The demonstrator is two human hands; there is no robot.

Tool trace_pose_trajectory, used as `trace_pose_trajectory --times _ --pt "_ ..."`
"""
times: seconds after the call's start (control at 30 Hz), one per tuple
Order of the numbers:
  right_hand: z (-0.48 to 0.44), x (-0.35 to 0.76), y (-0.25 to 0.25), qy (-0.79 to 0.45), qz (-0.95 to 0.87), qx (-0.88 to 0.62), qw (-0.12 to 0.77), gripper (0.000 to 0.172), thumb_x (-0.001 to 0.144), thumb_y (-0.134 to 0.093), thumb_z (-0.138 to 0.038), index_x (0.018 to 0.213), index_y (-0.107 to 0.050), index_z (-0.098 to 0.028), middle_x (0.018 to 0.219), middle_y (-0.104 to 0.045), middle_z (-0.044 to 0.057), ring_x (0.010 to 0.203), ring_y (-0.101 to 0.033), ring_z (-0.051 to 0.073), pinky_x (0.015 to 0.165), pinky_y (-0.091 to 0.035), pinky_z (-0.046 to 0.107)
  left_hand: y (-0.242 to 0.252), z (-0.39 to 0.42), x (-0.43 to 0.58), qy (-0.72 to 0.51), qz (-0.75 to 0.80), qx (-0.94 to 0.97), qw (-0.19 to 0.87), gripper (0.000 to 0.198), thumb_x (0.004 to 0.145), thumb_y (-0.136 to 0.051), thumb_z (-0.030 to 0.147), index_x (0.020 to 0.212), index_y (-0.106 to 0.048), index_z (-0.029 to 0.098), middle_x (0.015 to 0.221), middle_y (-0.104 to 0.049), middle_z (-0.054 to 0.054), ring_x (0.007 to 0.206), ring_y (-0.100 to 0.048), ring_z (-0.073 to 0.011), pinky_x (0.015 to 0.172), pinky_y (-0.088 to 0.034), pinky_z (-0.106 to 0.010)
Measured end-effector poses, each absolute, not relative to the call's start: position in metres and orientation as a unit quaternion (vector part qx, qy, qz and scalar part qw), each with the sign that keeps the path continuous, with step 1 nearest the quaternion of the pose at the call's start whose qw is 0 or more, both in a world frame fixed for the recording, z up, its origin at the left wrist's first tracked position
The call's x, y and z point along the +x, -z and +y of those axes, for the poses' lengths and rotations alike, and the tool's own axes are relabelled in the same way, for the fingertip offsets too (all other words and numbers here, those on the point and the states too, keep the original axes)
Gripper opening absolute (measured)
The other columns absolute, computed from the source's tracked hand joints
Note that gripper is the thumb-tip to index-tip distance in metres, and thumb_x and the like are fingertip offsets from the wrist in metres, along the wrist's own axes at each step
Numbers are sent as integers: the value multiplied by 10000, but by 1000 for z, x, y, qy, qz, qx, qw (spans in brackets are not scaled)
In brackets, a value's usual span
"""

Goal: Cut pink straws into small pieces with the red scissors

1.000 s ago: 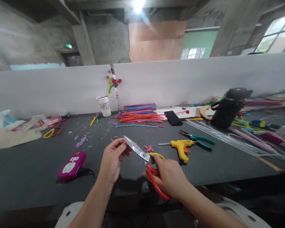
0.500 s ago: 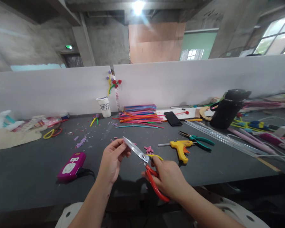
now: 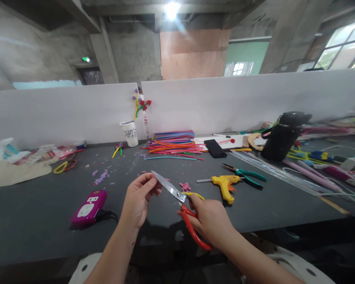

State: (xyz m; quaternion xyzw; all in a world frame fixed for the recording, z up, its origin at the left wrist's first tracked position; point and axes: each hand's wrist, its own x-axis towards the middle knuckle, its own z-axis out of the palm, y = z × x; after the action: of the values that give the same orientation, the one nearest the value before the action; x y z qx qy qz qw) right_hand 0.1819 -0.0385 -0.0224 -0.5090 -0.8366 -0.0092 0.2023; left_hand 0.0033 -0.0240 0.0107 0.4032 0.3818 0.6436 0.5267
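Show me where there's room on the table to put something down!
Bare patches: left of the purple box, in front of the beige cloth; and right of the yellow glue gun, nearer than the green pliers. Crowded: the back, around the colourful sticks and black jug. The middle is busy: the right hand holds scissors there.

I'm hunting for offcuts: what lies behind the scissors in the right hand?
Beyond the scissors, small pink scraps lie on the dark tabletop. Whatever the blades and right hand cover can't be seen.

Pliers [image 3: 240,172] and glue gun [image 3: 224,182] suggest a workshop.
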Motion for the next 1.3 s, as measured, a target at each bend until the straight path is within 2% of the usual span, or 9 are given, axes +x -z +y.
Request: trace_pose_trajectory --times 0.13,0.3,0.4,0.57,0.77,1.0,1.2,1.3 --pt "-35 184 22 -43 -823 -515 234 309 771 -405 -488 702 -483 -196 509 -533 -12 466 -497 143 441 -190 234 -10 -24 4 -638 384 405 530 80 656 -610 209 695 -596 140 595 -592 13 511 -511 -63 495 -396 -165" --pt "-28 181 18 -275 -745 -491 358 261 739 -457 -438 633 -448 -199 490 -448 -54 424 -404 86 415 -263 194 -6 -27 13 -576 380 420 590 110 654 -614 239 685 -573 141 576 -582 6 492 -514 -69 503 -393 -181" --pt "-23 178 13 -417 -667 -458 415 211 718 -482 -399 685 -465 -192 461 -428 -73 362 -372 65 374 -296 182 -1 -30 23 -497 365 446 649 120 671 -597 247 671 -566 132 571 -580 -10 484 -516 -77 492 -384 -190" --pt "-19 175 4 -540 -583 -435 423 194 695 -479 -361 746 -481 -174 367 -394 -105 253 -316 48 279 -243 158 6 -34 33 -423 360 474 684 135 679 -584 255 678 -579 120 586 -579 -24 483 -512 -83 497 -391 -202" --pt "-20 178 4 -543 -610 -415 402 105 677 -479 -276 657 -442 -180 406 -428 -102 259 -310 29 272 -227 143 8 -33 33 -403 368 489 680 116 693 -565 237 687 -581 122 586 -572 -19 484 -504 -82 503 -394 -206" --pt "-19 176 5 -459 -642 -474 390 46 646 -443 -177 603 -426 -183 430 -434 -93 308 -331 30 344 -249 159 12 -30 36 -436 412 534 596 114 651 -597 220 700 -576 120 554 -563 -1 483 -497 -97 492 -388 -223" --pt "-16 177 11 -408 -679 -464 397 140 712 -456 -301 635 -430 -187 481 -435 -72 397 -374 61 416 -293 179 10 -30 37 -453 435 511 586 115 632 -607 219 677 -575 118 524 -572 2 459 -498 -97 476 -382 -222" --pt "-18 180 13 -327 -727 -470 380 193 712 -489 -381 707 -448 -193 570 -480 -48 498 -442 93 479 -315 193 6 -28 31 -512 428 459 587 133 616 -628 229 682 -578 125 539 -581 5 468 -509 -91 486 -384 -213"
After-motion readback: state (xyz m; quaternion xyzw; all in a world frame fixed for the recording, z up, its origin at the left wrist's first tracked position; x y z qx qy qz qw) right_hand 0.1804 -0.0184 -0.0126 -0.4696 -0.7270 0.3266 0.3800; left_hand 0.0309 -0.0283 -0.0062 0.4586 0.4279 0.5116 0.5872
